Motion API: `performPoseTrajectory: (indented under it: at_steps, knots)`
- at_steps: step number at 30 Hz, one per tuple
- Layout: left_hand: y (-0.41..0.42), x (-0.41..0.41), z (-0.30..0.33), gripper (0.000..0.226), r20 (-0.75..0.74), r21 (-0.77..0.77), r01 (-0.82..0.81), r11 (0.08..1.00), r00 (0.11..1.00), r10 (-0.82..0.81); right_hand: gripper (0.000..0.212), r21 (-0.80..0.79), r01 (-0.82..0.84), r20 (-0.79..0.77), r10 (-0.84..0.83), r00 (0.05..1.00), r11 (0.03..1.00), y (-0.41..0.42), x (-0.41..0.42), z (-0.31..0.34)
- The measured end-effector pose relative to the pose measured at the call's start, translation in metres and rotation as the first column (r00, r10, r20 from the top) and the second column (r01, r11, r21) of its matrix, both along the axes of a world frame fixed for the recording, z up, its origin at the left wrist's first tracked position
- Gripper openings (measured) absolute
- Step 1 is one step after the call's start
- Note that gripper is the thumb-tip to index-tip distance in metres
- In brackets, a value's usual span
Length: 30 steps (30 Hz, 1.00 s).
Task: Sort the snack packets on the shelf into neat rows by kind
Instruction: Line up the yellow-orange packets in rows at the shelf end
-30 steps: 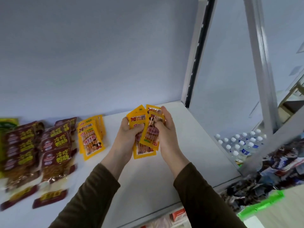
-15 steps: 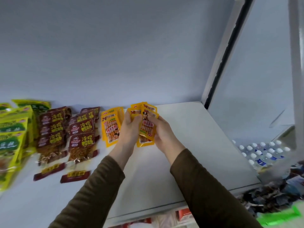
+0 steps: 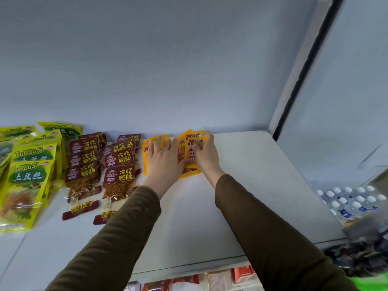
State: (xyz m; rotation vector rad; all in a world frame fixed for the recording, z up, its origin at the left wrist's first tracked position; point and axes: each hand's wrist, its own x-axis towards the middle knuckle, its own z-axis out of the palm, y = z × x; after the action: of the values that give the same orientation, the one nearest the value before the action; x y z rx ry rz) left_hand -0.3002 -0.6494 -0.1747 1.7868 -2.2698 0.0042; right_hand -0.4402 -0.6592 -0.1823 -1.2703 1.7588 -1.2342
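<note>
A fanned stack of small yellow snack packets [image 3: 190, 172] lies at the back of the white shelf [image 3: 241, 198]. My right hand [image 3: 204, 156] holds its right edge, thumb curled on top of the packets. Laid flat with fingers spread, my left hand [image 3: 164, 159] presses on the stack's left side and partly covers another yellow pile [image 3: 146, 144] beside it. Left of these, dark brown packets [image 3: 119, 162] lie in two overlapping columns. Yellow-green packets [image 3: 29, 175] fill the far left.
The shelf's back wall rises just behind the packets. A white upright post [image 3: 294, 85] bounds the shelf at the right. Bottled water [image 3: 352, 203] stands below on the right. More goods [image 3: 212, 279] show on the shelf underneath, past the front edge.
Both hands have carried the yellow stack from the air down and back onto the shelf. My left hand has let go and flattened on it. The view has swung left.
</note>
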Motion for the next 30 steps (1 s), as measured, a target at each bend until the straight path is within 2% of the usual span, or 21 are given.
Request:
performPoseTrajectory:
  at_steps: [3,5,8,11,13,16,24,30]
  knots:
    - [-0.008,-0.001,-0.003,0.073,0.059,0.028,0.029,0.999,0.998,-0.031,0.064,0.074,0.029,-0.394,0.003,0.919,0.997,-0.005,-0.007,-0.003]
    - [-0.014,-0.001,-0.003,0.073,0.080,0.062,0.050,0.997,0.995,-0.055,0.067,0.104,0.045,-0.500,0.013,0.866,0.994,-0.005,-0.010,-0.003]
    - [-0.017,0.002,-0.003,0.076,0.098,0.103,0.094,0.990,0.990,-0.104,0.062,0.057,0.014,-0.508,0.016,0.861,0.998,0.000,-0.018,-0.003]
    - [-0.008,0.008,-0.006,0.082,0.115,0.075,0.109,0.991,0.986,-0.117,0.051,-0.020,-0.107,-0.487,0.084,0.869,0.994,0.010,-0.028,-0.008]
    - [0.003,0.011,-0.009,0.088,0.159,0.027,0.099,0.995,0.982,-0.102,0.051,0.007,-0.181,-0.517,0.159,0.841,0.983,0.020,-0.034,-0.015]
    - [0.016,0.005,-0.015,0.098,0.229,0.031,0.104,0.994,0.967,-0.108,0.052,0.079,-0.229,-0.622,0.227,0.750,0.970,0.027,-0.036,-0.023]
    - [0.002,-0.003,-0.013,0.104,0.171,0.104,0.102,0.989,0.978,-0.119,0.051,0.189,-0.261,-0.670,0.318,0.671,0.947,0.009,-0.033,-0.014]
    - [0.004,0.006,-0.014,0.104,0.083,0.122,0.107,0.987,0.990,-0.117,0.051,0.132,-0.220,-0.604,0.255,0.755,0.966,0.011,-0.034,-0.008]
